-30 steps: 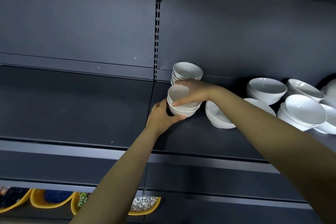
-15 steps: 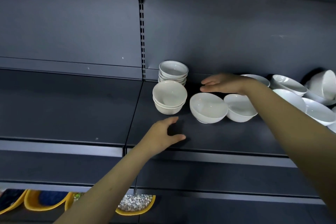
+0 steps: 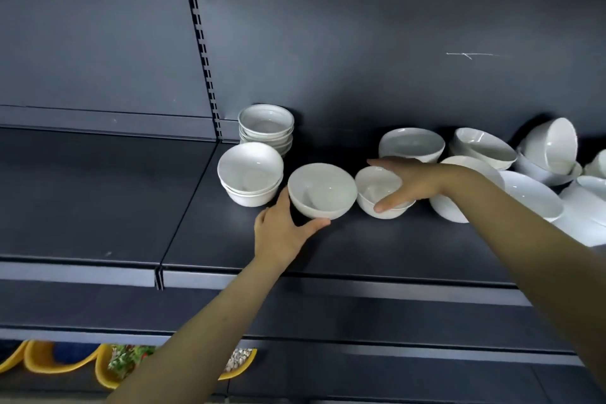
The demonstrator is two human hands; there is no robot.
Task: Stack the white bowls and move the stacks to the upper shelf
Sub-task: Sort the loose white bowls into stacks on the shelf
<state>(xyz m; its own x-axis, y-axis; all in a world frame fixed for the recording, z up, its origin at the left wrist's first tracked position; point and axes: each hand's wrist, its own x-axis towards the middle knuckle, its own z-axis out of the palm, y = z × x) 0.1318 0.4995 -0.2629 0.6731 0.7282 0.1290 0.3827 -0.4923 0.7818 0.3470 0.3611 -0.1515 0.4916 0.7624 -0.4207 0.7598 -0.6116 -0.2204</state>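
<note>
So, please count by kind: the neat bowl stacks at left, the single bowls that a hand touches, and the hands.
Neat stacks: 2, back stack, front stack
Touched single bowls: 2, left bowl, right bowl
Hands: 2, left hand, right hand
Total: 6

**White bowls on a dark shelf: count by kind**

Stacks, 2: rear stack (image 3: 266,128), about four bowls, the rims too close together for a sure count; front stack (image 3: 251,179), three rims showing. Single bowls in the middle, 2: middle bowl (image 3: 322,190) and covered bowl (image 3: 377,195). Right-hand group of bowls (image 3: 411,144), at least 8, several nested or tipped, and those at the frame edge overlap too much to count exactly. Hands, 2: left hand (image 3: 277,233) and right hand (image 3: 416,185). Shelf boards (image 3: 98,190), 2, side by side. Yellow containers (image 3: 39,369) on the level below, 3, partly cut off.
</note>
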